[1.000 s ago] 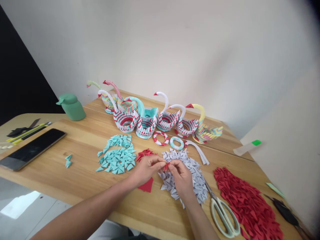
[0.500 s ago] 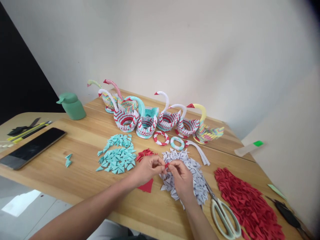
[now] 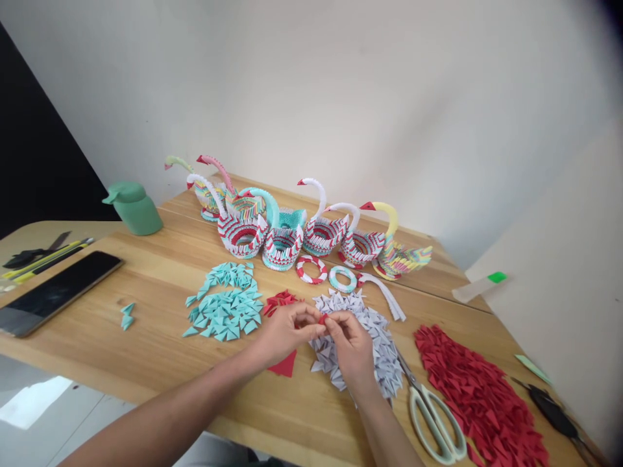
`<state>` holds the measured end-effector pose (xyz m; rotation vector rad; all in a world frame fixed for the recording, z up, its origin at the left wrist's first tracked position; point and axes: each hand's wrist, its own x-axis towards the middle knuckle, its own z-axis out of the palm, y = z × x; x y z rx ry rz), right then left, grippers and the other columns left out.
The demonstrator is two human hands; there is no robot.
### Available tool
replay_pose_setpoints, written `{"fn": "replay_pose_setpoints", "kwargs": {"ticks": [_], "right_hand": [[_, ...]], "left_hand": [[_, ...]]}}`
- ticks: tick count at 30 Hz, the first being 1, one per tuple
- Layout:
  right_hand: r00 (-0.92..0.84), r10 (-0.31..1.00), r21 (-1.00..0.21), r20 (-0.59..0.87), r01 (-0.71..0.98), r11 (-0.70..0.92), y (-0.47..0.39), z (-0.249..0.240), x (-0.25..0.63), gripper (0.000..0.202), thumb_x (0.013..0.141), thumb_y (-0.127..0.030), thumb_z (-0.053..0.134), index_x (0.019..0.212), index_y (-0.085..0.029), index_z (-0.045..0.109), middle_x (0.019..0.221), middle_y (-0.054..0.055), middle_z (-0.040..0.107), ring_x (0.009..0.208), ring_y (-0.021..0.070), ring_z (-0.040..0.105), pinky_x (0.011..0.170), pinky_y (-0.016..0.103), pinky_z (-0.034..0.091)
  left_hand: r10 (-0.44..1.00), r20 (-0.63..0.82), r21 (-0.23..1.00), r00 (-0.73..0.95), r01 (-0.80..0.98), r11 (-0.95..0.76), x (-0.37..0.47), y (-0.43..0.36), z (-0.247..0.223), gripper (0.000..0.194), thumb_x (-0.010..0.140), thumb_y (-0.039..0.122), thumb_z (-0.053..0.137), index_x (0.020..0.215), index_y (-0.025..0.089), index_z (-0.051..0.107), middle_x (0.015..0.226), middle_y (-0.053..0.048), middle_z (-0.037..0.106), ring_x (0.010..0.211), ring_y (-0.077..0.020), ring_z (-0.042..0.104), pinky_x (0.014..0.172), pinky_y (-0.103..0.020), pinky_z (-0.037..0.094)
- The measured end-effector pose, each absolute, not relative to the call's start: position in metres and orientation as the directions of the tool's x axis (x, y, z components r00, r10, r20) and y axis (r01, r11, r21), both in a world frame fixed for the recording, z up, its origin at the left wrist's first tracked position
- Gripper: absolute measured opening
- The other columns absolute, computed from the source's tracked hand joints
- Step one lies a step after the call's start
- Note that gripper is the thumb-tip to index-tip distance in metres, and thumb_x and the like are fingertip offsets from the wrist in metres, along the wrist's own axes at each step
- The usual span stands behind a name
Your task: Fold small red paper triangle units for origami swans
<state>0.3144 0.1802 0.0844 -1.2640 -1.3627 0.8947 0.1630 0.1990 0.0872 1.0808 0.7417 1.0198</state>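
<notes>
My left hand and my right hand meet over the near part of the table, both pinching one small red paper piece between their fingertips. Beneath and beyond my right hand spreads a heap of pale grey-white folded triangles. Just behind my left hand is a small pile of red pieces, and flat red paper lies by the left wrist. Turquoise triangles form a pile further left. At the right is a large heap of red triangles.
Folded-paper swans stand in a row at the back, with two paper rings and a loose white neck before them. Scissors lie right of my right hand. A phone and green container are left; a black tool is right.
The view has shifted slightly, so the table's contents appear a little further left. Both hands still pinch the red piece, their fingers slightly moved and less of it showing.
</notes>
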Motion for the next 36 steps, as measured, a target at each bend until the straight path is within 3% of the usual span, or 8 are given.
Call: {"fn": "replay_pose_setpoints", "kwargs": {"ticks": [6, 12, 17, 20, 23, 27, 31, 36], "right_hand": [[0.059, 0.980, -0.959, 0.189, 0.227, 0.171, 0.179, 0.085, 0.313, 0.015, 0.083, -0.033, 0.062, 0.078, -0.019, 0.066, 0.068, 0.001, 0.066, 0.062, 0.0150, 0.060, 0.059, 0.025, 0.048], [-0.070, 0.924, -0.856, 0.376, 0.356, 0.375, 0.183, 0.083, 0.318, 0.011, 0.085, -0.025, 0.060, 0.085, -0.024, 0.072, 0.076, 0.002, 0.067, 0.071, 0.0172, 0.062, 0.065, 0.027, 0.048], [-0.099, 0.868, -0.783, 0.486, 0.391, 0.483, 0.183, 0.085, 0.321, 0.020, 0.085, -0.017, 0.058, 0.090, -0.027, 0.074, 0.084, 0.004, 0.071, 0.079, 0.0190, 0.066, 0.073, 0.031, 0.050], [-0.102, 0.877, -0.801, 0.469, 0.370, 0.471, 0.183, 0.087, 0.322, 0.020, 0.085, -0.019, 0.059, 0.093, -0.027, 0.075, 0.088, 0.004, 0.072, 0.083, 0.0199, 0.066, 0.076, 0.032, 0.050], [-0.077, 0.934, -0.875, 0.349, 0.330, 0.354, 0.184, 0.087, 0.325, 0.020, 0.087, -0.025, 0.058, 0.101, -0.025, 0.072, 0.092, 0.005, 0.072, 0.082, 0.0196, 0.067, 0.075, 0.030, 0.051], [-0.071, 0.957, -0.905, 0.280, 0.313, 0.288, 0.184, 0.090, 0.329, 0.016, 0.087, -0.029, 0.059, 0.093, -0.022, 0.072, 0.085, 0.004, 0.071, 0.075, 0.0179, 0.066, 0.068, 0.027, 0.051], [-0.104, 0.943, -0.883, 0.316, 0.331, 0.332, 0.184, 0.094, 0.328, 0.012, 0.085, -0.028, 0.061, 0.081, -0.021, 0.070, 0.075, 0.002, 0.068, 0.070, 0.0161, 0.063, 0.066, 0.025, 0.048], [-0.120, 0.936, -0.855, 0.329, 0.382, 0.350, 0.182, 0.097, 0.327, 0.015, 0.088, -0.026, 0.057, 0.080, -0.020, 0.068, 0.072, 0.001, 0.065, 0.068, 0.0146, 0.061, 0.064, 0.024, 0.045]], "left_hand": [[0.932, -0.056, 0.945, 0.358, -0.282, 0.166, 0.160, 0.203, 0.091, 0.031, 0.067, 0.040, 0.076, 0.069, 0.012, 0.064, 0.063, -0.002, 0.066, 0.060, -0.0125, 0.061, 0.065, -0.025, 0.048], [0.900, -0.119, 0.880, 0.420, -0.374, 0.291, 0.154, 0.205, 0.092, 0.035, 0.070, 0.043, 0.075, 0.072, 0.010, 0.066, 0.066, -0.006, 0.069, 0.060, -0.0131, 0.062, 0.066, -0.026, 0.050], [0.899, -0.092, 0.891, 0.427, -0.367, 0.266, 0.154, 0.206, 0.089, 0.037, 0.071, 0.044, 0.074, 0.083, 0.010, 0.071, 0.072, -0.007, 0.072, 0.065, -0.0155, 0.065, 0.070, -0.029, 0.051], [0.931, -0.068, 0.947, 0.357, -0.270, 0.173, 0.155, 0.206, 0.087, 0.039, 0.067, 0.040, 0.078, 0.093, 0.012, 0.072, 0.077, -0.006, 0.074, 0.070, -0.0179, 0.067, 0.073, -0.031, 0.053], [0.965, 0.055, 0.998, 0.256, -0.052, -0.043, 0.154, 0.203, 0.090, 0.030, 0.076, 0.035, 0.070, 0.097, 0.015, 0.073, 0.087, -0.007, 0.076, 0.078, -0.0207, 0.069, 0.074, -0.030, 0.053], [0.917, 0.316, 0.902, 0.245, 0.221, -0.370, 0.152, 0.198, 0.094, 0.020, 0.083, 0.029, 0.064, 0.097, 0.020, 0.076, 0.089, -0.007, 0.076, 0.079, -0.0208, 0.069, 0.074, -0.028, 0.051], [0.858, 0.428, 0.827, 0.285, 0.260, -0.499, 0.152, 0.197, 0.094, 0.019, 0.086, 0.028, 0.063, 0.097, 0.020, 0.076, 0.088, -0.007, 0.076, 0.078, -0.0192, 0.070, 0.073, -0.026, 0.051], [0.861, 0.441, 0.829, 0.253, 0.254, -0.499, 0.152, 0.199, 0.092, 0.016, 0.086, 0.027, 0.063, 0.088, 0.017, 0.075, 0.079, -0.006, 0.076, 0.070, -0.0167, 0.069, 0.066, -0.022, 0.048]]}}
